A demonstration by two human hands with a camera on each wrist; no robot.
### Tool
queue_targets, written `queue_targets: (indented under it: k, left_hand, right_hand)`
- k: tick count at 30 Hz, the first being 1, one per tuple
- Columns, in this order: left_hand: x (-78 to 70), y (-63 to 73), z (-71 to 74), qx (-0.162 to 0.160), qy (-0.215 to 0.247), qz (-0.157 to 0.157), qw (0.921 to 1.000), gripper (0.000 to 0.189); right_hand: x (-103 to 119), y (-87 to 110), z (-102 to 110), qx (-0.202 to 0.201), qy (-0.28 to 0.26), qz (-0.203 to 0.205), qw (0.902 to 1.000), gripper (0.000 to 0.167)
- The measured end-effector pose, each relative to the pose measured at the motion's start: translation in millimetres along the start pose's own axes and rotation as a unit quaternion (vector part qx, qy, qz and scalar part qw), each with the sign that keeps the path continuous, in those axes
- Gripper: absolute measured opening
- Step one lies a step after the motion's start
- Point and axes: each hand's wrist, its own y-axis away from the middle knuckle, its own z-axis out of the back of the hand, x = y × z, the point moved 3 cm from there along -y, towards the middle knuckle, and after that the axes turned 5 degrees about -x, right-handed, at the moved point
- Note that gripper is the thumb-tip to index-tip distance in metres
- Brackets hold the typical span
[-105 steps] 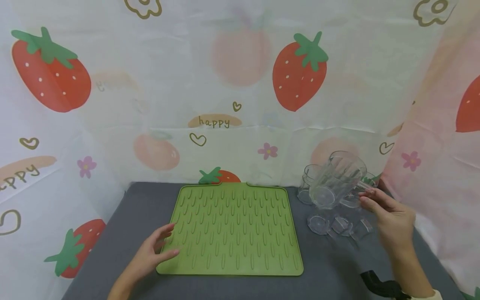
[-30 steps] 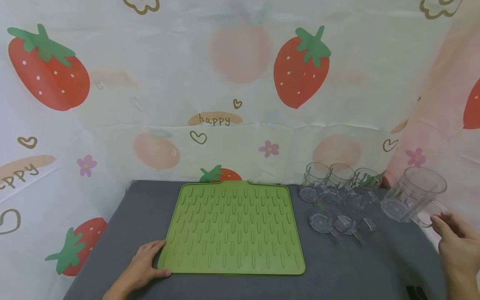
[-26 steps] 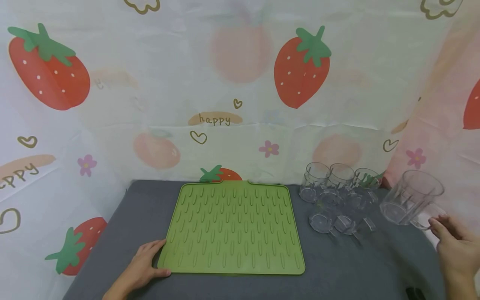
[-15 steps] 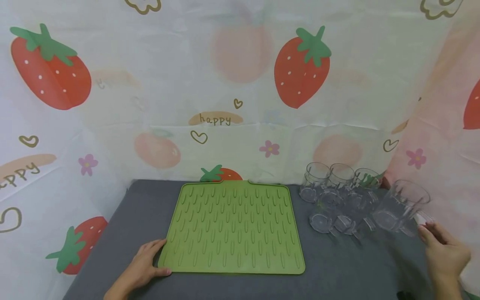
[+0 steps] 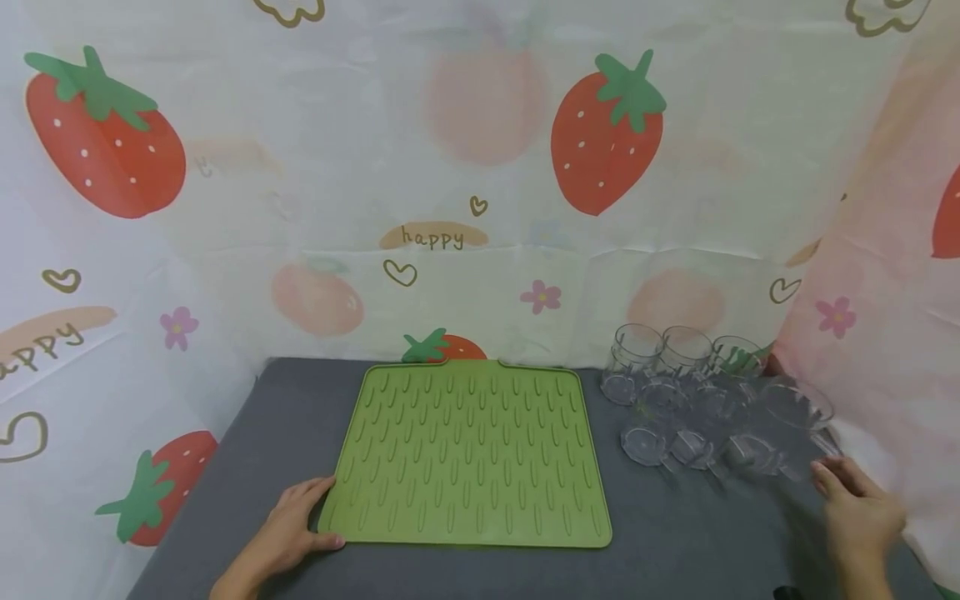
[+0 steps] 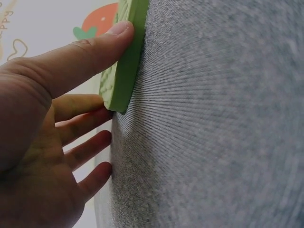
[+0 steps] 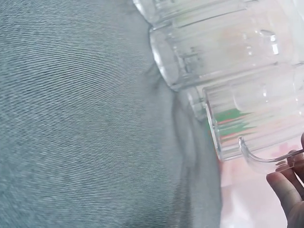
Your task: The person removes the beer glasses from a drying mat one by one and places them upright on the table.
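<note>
In the head view my right hand (image 5: 862, 508) grips the handle of a clear mug (image 5: 797, 406) at the right end of a group of mugs. The right wrist view shows this mug (image 7: 256, 114) with its base close over the cloth, thumb and fingers at the handle. My left hand (image 5: 279, 529) rests at the front left corner of a green ribbed mat (image 5: 468, 467). In the left wrist view the thumb lies straight against the thick edge of the mat (image 6: 126, 88), the index fingertip touches its corner and the other fingers are spread over the cloth.
Several other clear mugs (image 5: 637, 354) stand in two rows right of the mat, handles toward the front right; their outlines overlap. A grey cloth (image 5: 675, 542) covers the table. A strawberry-print curtain (image 5: 337, 167) hangs behind and along both sides.
My right hand first carried the mug right, away from the group, then brought it back left and lowered it beside the front row. My left hand moved onto the mat's corner and stays there.
</note>
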Motion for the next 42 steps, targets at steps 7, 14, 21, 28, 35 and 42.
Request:
queue_targets:
  k: [7, 14, 21, 28, 35, 42]
  left_hand:
    - [-0.7, -0.8, 1.2, 0.002, 0.000, -0.003, 1.0000, 0.099]
    - [-1.3, 1.0, 1.5, -0.007, 0.001, -0.015, 0.9999, 0.098]
    - [-1.0, 0.2, 1.0, -0.008, -0.001, -0.013, 0.9999, 0.097]
    - [-0.8, 0.5, 0.2, -0.007, 0.001, -0.012, 0.9999, 0.098]
    - [0.4, -0.4, 0.4, 0.002, 0.005, -0.008, 1.0000, 0.098]
    - [1.8, -0.9, -0.7, 0.011, 0.007, -0.001, 0.9999, 0.100]
  right_hand:
    - [-9, 1.6, 3, 0.003, 0.015, -0.011, 0.9998, 0.037]
    - [-27, -5.0, 13, -0.004, 0.021, -0.023, 0.9995, 0.033]
    - [-68, -35.6, 32, -0.019, 0.026, -0.016, 0.9994, 0.023]
    - [-38, -6.4, 17, -0.004, 0.014, -0.021, 0.9997, 0.030]
    - [-32, 5.1, 11, -0.005, 0.028, 0.000, 0.9996, 0.035]
    - [-35, 7.4, 15, 0.002, 0.067, -0.001, 0.9977, 0.036]
